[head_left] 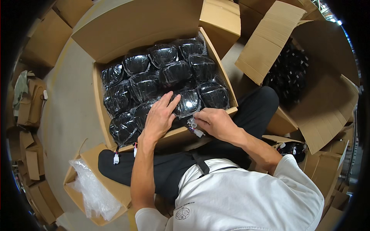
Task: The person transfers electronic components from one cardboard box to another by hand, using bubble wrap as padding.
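Note:
A large cardboard box [101,111] in front of me holds rows of black rounded parts, each in clear plastic wrap. My left hand [158,117] lies over the near row with its fingers stretched out, touching the wrap of one glossy black part [187,102]. At the near edge of the box my right hand [217,122] is closed in a pinch at some white plug connectors [191,122]. Another white connector [197,133] hangs from wires just below these fingers. Over the near wall, farther left, dangles a white connector [116,158] on a dark cable.
At the lower left, a small open carton [125,192] holds bubble wrap [94,188]. An open box [325,127] on the right contains many small black pieces [289,73]. A closed carton [219,19] stands behind the large box. More cartons line the left side.

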Available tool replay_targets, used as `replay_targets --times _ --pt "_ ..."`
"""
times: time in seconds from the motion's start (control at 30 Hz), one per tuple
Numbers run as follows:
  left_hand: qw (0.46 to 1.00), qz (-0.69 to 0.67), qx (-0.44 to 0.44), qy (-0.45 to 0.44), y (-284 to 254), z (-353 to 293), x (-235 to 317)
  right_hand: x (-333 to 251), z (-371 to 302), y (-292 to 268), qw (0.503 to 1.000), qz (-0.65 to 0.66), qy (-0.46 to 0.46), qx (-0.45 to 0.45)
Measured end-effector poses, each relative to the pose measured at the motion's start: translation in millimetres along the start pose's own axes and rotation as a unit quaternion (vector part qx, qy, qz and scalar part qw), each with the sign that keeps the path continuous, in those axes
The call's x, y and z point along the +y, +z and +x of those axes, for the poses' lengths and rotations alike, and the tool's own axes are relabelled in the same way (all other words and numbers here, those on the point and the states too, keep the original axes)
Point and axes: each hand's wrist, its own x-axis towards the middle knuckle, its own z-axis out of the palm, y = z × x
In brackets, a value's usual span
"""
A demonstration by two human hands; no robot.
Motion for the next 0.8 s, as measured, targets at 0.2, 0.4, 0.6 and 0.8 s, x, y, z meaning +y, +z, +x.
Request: replay_targets --times 0.2,0.4,0.6,0.8 --pt "1.000 -0.004 0.011 0.000 1 -1 -1 -24 -5 6 0.992 -0.108 -0.029 -0.055" --pt "1.000 -0.016 0.019 0.004 1 0 -1 -3 5 -5 0.996 -0.087 -0.002 0.017" --pt "1.000 -0.004 0.013 -0.001 2 -3 -3 3 2 -2 0.967 -0.218 -0.131 -0.007" --pt "1.000 -0.015 0.021 -0.005 5 -4 -4 5 7 -2 0.969 -0.206 -0.118 -0.067"
